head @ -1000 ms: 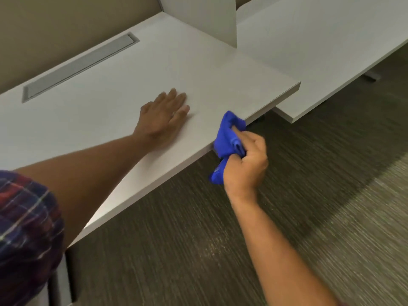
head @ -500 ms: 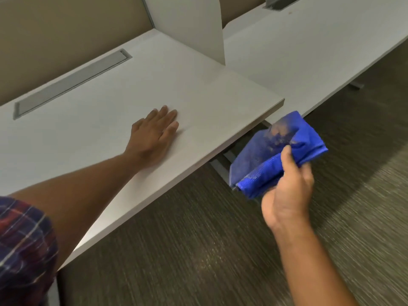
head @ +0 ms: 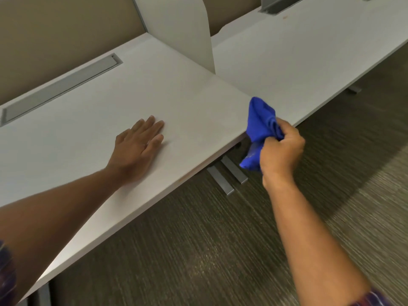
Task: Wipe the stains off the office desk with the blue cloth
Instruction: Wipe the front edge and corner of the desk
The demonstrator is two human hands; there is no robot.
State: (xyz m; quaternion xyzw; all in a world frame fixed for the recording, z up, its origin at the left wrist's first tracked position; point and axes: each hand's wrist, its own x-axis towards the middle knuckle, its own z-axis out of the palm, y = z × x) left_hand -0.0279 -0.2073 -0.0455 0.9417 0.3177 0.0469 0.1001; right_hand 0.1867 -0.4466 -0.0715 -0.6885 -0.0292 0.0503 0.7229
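Note:
The white office desk (head: 92, 111) runs from lower left to upper right. My left hand (head: 138, 149) lies flat on its top, palm down, fingers together, holding nothing. My right hand (head: 281, 149) is closed around the bunched blue cloth (head: 261, 123) just off the desk's front right corner. The cloth's upper end stands against the corner edge; its lower end hangs below my fist. I make out no stains on the desk top.
A grey cable tray slot (head: 59, 87) is set in the desk's back. A white divider panel (head: 181, 29) stands between this desk and the neighbouring desk (head: 309, 47). Grey metal desk feet (head: 229, 175) rest on the dark striped carpet (head: 209, 239).
Half a second ago the cloth was spread open, away from the desk; now my right hand has bunched it and brought it back to the corner. My left hand stays flat.

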